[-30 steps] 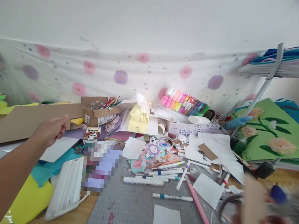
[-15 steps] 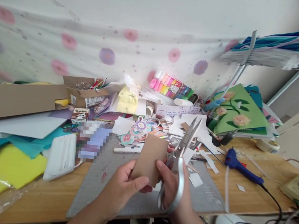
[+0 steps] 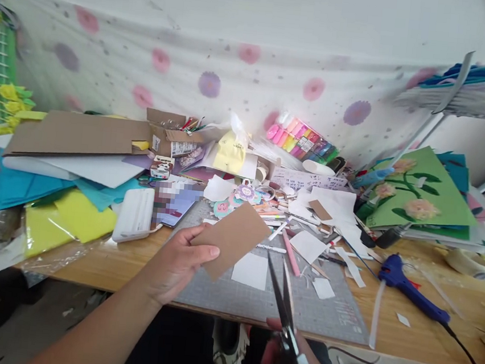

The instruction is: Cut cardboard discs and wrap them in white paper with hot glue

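Observation:
My left hand (image 3: 177, 264) pinches a small brown cardboard rectangle (image 3: 232, 238) between thumb and fingers, holding it tilted above the grey cutting mat (image 3: 324, 313). My right hand (image 3: 271, 353) shows only partly at the bottom edge, closed around the handles of large scissors (image 3: 285, 315). The scissor blades point up and away, slightly apart, just right of the cardboard and not touching it.
The wooden table (image 3: 421, 331) is crowded with markers, paper scraps, coloured paper sheets (image 3: 72, 214), a white case (image 3: 134, 222), a cardboard box (image 3: 172, 135), clay sticks (image 3: 300, 142), a green flower card (image 3: 421, 193) and a blue glue gun (image 3: 408, 284). A flowered cloth hangs behind.
The view swung left. My left hand carried the cardboard piece away from the scissors, which dropped lower and now point up from the bottom edge.

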The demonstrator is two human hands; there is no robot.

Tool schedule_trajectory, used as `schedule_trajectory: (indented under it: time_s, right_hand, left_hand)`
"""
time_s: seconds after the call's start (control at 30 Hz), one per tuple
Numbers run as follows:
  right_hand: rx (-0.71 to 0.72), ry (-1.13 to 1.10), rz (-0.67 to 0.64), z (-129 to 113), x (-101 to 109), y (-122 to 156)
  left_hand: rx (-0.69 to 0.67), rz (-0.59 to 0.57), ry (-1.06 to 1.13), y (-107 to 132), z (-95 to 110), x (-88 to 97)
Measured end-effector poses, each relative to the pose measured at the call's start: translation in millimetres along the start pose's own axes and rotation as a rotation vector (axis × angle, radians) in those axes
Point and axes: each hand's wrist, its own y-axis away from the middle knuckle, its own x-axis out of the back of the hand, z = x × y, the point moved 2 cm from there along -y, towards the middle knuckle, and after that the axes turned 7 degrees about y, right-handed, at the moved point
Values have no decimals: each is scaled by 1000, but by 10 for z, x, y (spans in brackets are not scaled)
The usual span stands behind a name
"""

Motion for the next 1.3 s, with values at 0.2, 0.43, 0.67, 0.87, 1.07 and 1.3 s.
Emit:
schedule_trajectory:
  time_s: [0.2, 0.43, 0.67, 0.87, 1.07, 1.3]
  right_hand:
    - [170, 314, -68, -333, -80, 123]
    - [220, 315, 103, -576, -311, -2]
    - [214, 255, 74, -545, -416, -175]
    - [225, 254, 66, -586, -454, -187]
    - [231, 238, 92, -642, -465, -202]
    - [241, 268, 49, -695, -466, -165]
  left_hand:
    - [29, 20, -56, -40, -96, -61]
    - [28, 53, 42, -43, -167, -96]
    - [-26, 128, -4, -77, -275, -74]
    - [-25, 95, -12, -69, -249, -106]
    - [-41, 100, 46, -45, -191, -137]
    - [-64, 108, 76, 8, -176, -144]
